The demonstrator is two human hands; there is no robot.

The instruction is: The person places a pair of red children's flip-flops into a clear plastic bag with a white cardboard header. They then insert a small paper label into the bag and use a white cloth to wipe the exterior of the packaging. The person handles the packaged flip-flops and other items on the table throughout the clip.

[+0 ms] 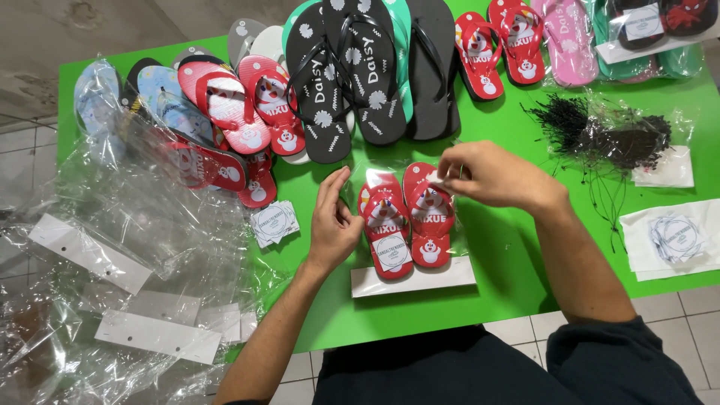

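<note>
A small pair of red flip-flops (409,219) with a cartoon print lies inside a clear bag with a white header card (414,277) on the green table (495,247). A round white label sits on the left sandal. My left hand (331,221) rests open beside the bag's left edge, fingers pointing up. My right hand (491,176) hovers over the top right of the pair, its fingertips pinching the bag's upper edge or something small and white; I cannot tell which.
Rows of flip-flops fill the table's far side: black ones (352,75), red ones (240,105), pink ones (570,37). Black string ties (600,135) and label sheets (675,240) lie right. Empty clear bags (120,247) spread left. Small label stack (274,223).
</note>
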